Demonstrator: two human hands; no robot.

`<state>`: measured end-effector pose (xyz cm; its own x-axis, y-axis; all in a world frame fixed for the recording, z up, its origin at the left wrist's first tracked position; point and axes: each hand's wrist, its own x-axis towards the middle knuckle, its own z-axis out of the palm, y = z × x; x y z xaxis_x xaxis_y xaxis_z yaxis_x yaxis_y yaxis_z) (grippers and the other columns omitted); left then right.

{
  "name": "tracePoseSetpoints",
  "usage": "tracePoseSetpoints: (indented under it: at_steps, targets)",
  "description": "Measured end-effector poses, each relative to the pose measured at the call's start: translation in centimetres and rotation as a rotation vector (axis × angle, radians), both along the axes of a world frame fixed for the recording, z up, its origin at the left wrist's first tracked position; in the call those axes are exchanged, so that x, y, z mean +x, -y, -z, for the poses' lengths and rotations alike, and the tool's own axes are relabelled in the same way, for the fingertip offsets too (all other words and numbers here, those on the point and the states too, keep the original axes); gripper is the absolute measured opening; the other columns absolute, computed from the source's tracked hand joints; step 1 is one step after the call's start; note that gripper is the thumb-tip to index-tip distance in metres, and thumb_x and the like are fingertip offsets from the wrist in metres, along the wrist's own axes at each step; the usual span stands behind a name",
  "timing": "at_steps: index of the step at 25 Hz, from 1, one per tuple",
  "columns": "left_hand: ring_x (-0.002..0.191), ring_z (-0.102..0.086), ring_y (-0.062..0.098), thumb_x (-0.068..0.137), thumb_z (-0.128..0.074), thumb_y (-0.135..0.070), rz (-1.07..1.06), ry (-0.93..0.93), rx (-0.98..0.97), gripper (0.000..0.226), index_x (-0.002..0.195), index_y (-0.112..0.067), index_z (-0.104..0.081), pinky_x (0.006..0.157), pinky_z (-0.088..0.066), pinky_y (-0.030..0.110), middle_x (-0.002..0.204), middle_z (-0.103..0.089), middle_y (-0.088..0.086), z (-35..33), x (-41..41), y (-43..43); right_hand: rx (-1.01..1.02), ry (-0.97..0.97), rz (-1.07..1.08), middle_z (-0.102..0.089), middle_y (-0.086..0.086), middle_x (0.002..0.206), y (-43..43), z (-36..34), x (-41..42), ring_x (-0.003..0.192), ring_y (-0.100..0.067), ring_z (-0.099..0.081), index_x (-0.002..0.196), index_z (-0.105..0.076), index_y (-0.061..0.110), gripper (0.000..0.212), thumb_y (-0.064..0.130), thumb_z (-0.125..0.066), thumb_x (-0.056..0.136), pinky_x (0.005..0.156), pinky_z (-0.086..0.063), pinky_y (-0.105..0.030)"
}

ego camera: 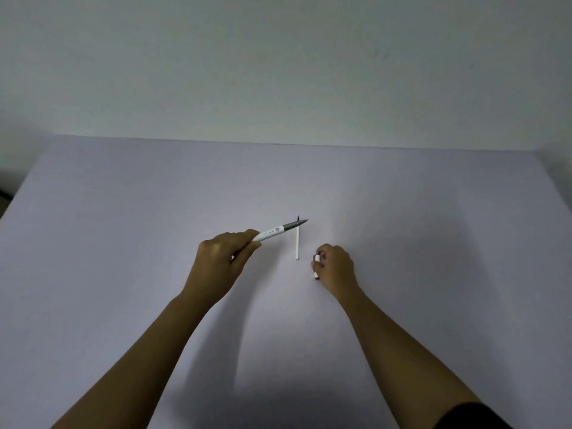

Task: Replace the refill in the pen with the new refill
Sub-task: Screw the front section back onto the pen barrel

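My left hand (pixel 221 261) grips a white pen (pixel 275 232) by its rear half; the grey grip section and tip point up and to the right, above the table. A thin white refill (pixel 297 243) with a dark tip lies on the table, pointing away from me, just right of the pen's tip. My right hand (pixel 335 266) is closed around a small white pen cap (pixel 317 265) with dark ends, low over the table, right of the refill's near end. Most of the cap is hidden by the fingers.
A pale lilac table (pixel 123 243) fills the view, with its far edge against a white wall (pixel 278 72). The table's left and right edges slope out of frame.
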<state>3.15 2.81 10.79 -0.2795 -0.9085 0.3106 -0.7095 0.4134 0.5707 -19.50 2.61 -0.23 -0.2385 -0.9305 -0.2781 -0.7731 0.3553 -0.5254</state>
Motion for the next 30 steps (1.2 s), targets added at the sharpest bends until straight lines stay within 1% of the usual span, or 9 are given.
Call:
tracePoseSetpoints:
  at_steps: [3,5,7,9,12,14,17,23,30]
  targets:
    - [0.060,-0.043,0.016,0.084,-0.059,-0.018,0.005,0.007,-0.004,0.014,0.093,-0.013,-0.069,0.051,-0.035,0.024,0.054,-0.059,0.002,0.2,0.2,-0.2,-0.044,0.181,0.197,-0.072,-0.011,0.092,-0.3,-0.9,-0.8,0.086,-0.028,-0.066,0.088,-0.060,0.008,0.013,0.011,-0.067,0.078,0.069,-0.044,-0.026]
    - [0.059,-0.042,0.014,0.084,-0.059,-0.019,-0.004,-0.005,-0.003,0.015,0.094,-0.013,-0.069,0.052,-0.034,0.021,0.054,-0.059,0.001,0.4,0.4,-0.4,-0.120,0.263,0.235,-0.072,-0.009,0.085,-0.5,-1.9,-1.4,0.077,-0.023,-0.066,0.079,-0.055,0.011,0.015,0.012,-0.069,0.077,0.064,-0.042,-0.024]
    - [0.059,-0.043,0.014,0.084,-0.059,-0.020,-0.015,-0.019,0.005,0.016,0.094,-0.013,-0.069,0.051,-0.033,0.020,0.054,-0.060,0.001,0.6,0.6,-0.8,-0.201,0.354,0.255,-0.071,-0.005,0.082,-0.7,-3.4,-1.6,0.073,-0.018,-0.066,0.077,-0.053,0.012,0.017,0.017,-0.069,0.080,0.062,-0.046,-0.024]
    - [0.060,-0.044,0.014,0.084,-0.059,-0.020,-0.026,-0.034,0.020,0.016,0.094,-0.014,-0.070,0.051,-0.033,0.019,0.054,-0.060,0.002,0.8,0.6,-1.5,-0.277,0.546,0.326,-0.072,-0.001,0.078,-0.8,-5.2,-1.5,0.067,-0.011,-0.070,0.078,-0.056,0.011,0.016,0.020,-0.068,0.082,0.065,-0.054,-0.023]
    - [0.060,-0.045,0.014,0.083,-0.060,-0.021,-0.041,-0.067,0.031,0.017,0.094,-0.014,-0.071,0.051,-0.034,0.019,0.054,-0.061,0.002,0.8,0.5,-2.5,-0.346,0.836,0.386,-0.073,-0.003,0.081,-0.8,-7.8,-1.1,0.072,-0.009,-0.073,0.078,-0.058,0.016,0.013,0.022,-0.069,0.082,0.068,-0.058,-0.022]
    - [0.059,-0.044,0.013,0.082,-0.061,-0.021,-0.042,-0.080,0.029,0.017,0.094,-0.014,-0.071,0.051,-0.034,0.018,0.054,-0.061,0.002,0.5,0.3,-2.9,-0.374,0.947,0.388,-0.073,-0.007,0.086,-0.8,-9.1,-0.6,0.077,-0.012,-0.073,0.080,-0.058,0.017,0.012,0.020,-0.068,0.084,0.068,-0.056,-0.019]
    - [0.060,-0.042,0.011,0.082,-0.060,-0.021,-0.048,-0.083,0.008,0.018,0.094,-0.013,-0.071,0.052,-0.032,0.014,0.055,-0.061,0.003,-0.2,0.3,-3.2,-0.393,1.016,0.379,-0.073,-0.009,0.093,-1.0,-10.3,0.0,0.080,-0.011,-0.072,0.085,-0.057,0.013,0.010,0.018,-0.065,0.086,0.072,-0.056,-0.020]
    - [0.062,-0.044,0.017,0.083,-0.067,-0.013,-0.057,-0.081,-0.002,0.013,0.095,-0.012,-0.071,0.052,-0.033,0.018,0.055,-0.061,0.004,-0.9,0.6,-3.7,-0.402,1.070,0.359,-0.073,-0.008,0.095,-1.7,-11.3,0.5,0.081,-0.008,-0.072,0.096,-0.056,0.005,0.016,0.018,-0.063,0.088,0.071,-0.055,-0.017]
    - [0.057,-0.046,0.015,0.083,-0.059,-0.021,-0.041,-0.072,-0.043,0.019,0.094,-0.013,-0.071,0.053,-0.035,0.021,0.056,-0.063,0.001,-1.5,0.1,-3.9,-0.370,1.045,0.257,-0.074,-0.013,0.095,-2.2,-11.9,1.9,0.086,-0.015,-0.073,0.079,-0.054,0.017,0.013,0.019,-0.064,0.087,0.078,-0.056,-0.024]
